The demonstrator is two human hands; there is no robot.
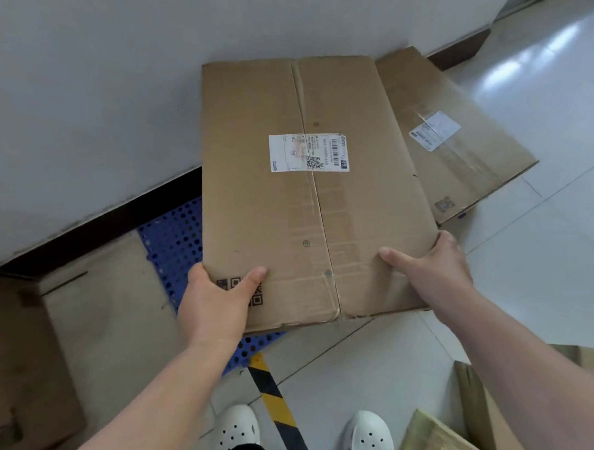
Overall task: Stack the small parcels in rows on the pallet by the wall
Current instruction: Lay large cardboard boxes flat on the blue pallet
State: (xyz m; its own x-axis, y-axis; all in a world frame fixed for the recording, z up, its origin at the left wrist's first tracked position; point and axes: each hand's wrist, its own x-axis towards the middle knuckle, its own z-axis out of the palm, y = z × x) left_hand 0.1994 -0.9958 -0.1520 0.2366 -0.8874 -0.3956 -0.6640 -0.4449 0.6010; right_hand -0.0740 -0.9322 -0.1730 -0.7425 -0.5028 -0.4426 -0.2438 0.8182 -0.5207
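I hold a flat brown cardboard parcel (pixel 308 207) with a white shipping label on top, over the blue perforated pallet (pixel 175 242) by the white wall. My left hand (pixel 221 301) grips its near left corner, thumb on top. My right hand (pixel 432 270) grips its near right corner. A second flat parcel (pixel 454 131) with a label lies to the right against the wall, partly under the held one. Another brown box (pixel 100 319) sits on the left part of the pallet.
A dark skirting board (pixel 97 228) runs along the wall. Yellow-black tape (pixel 275 400) marks the tiled floor by my white shoes (pixel 237 432). More cardboard boxes (pixel 470 417) stand at the bottom right, and a box (pixel 21 369) at the far left.
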